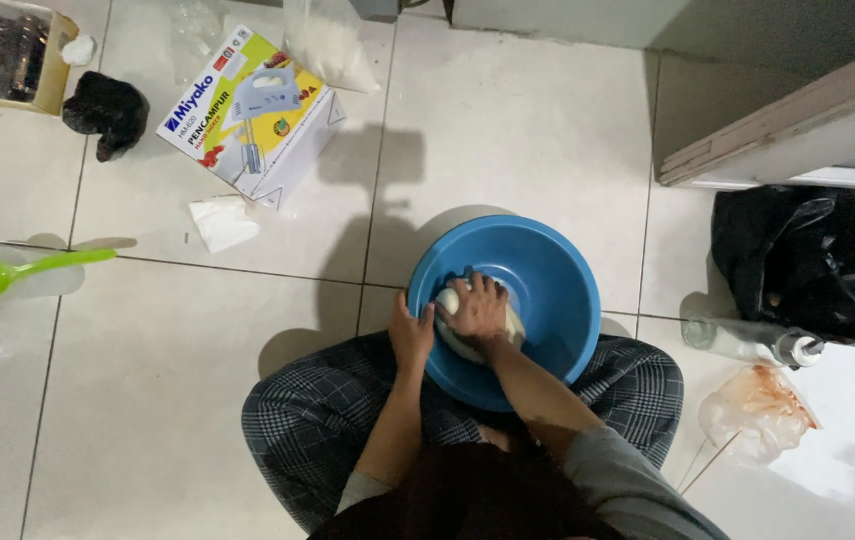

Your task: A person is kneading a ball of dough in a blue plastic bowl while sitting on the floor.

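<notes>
A blue plastic basin (548,270) stands on the tiled floor between my crossed legs in checked trousers. Inside it lies a pale lump of dough (453,300). My right hand (478,308) presses down on top of the dough, fingers curled over it. My left hand (411,335) grips the basin's near left rim. Most of the dough is hidden under my right hand.
A hand-mixer box (248,110) and a crumpled tissue (223,222) lie at upper left, with a black cloth (106,112) and a cardboard tray (13,55). A green ladle (8,275) sits left. At right are a black plastic bag (803,262), a clear bottle (748,340) and a stained bag (756,408).
</notes>
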